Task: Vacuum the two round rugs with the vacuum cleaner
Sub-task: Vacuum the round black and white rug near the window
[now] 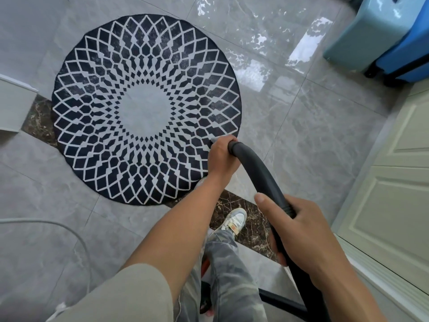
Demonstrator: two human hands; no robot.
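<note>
One round rug (pixel 146 110), dark navy with a white diamond lattice and a pale grey centre, lies flat on the grey tiled floor. A black vacuum hose (pixel 257 173) curves from the lower right up to the rug's right edge. My left hand (pixel 221 154) grips the front end of the hose, over the rug's rim; the nozzle tip is hidden under this hand. My right hand (pixel 294 228) grips the hose lower down, near a ribbed collar. A second rug is not in view.
A white power cable (pixel 76 238) loops over the floor at lower left. Blue suitcases (pixel 383 40) stand at the upper right. A cream panelled door (pixel 399 182) runs along the right. A dark marble threshold strip (pixel 39 119) passes under the rug. My shoe (pixel 234 220) stands near the rug's edge.
</note>
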